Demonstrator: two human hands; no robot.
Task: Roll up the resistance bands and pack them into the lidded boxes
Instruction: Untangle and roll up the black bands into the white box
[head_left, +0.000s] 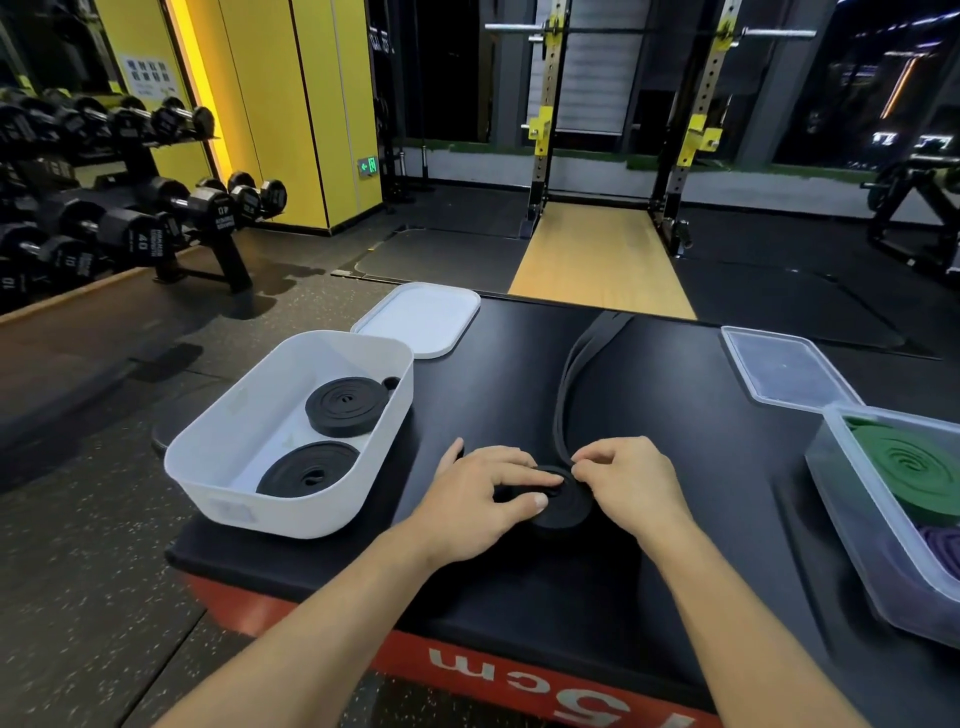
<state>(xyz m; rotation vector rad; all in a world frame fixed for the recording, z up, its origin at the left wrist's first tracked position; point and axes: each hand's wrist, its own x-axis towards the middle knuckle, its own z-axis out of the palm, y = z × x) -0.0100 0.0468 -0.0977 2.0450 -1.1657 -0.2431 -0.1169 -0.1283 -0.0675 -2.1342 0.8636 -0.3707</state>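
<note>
While both hands, left hand (488, 491) and right hand (631, 480), have fingers closed on the coil (563, 504), the soft rubbery band (576, 374) probably wants to spring open; pinch the rim.

Black bands (563, 496); white box (228, 467); green roll (911, 467); purple roll (943, 545); black, red-sided platform (675, 597).

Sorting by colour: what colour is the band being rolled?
Black band, head view.

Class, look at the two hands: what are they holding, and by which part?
Both hands hold the black resistance band: the left hand presses the rolled coil's top, the right hand pinches its rim where the unrolled tail leaves.
</note>
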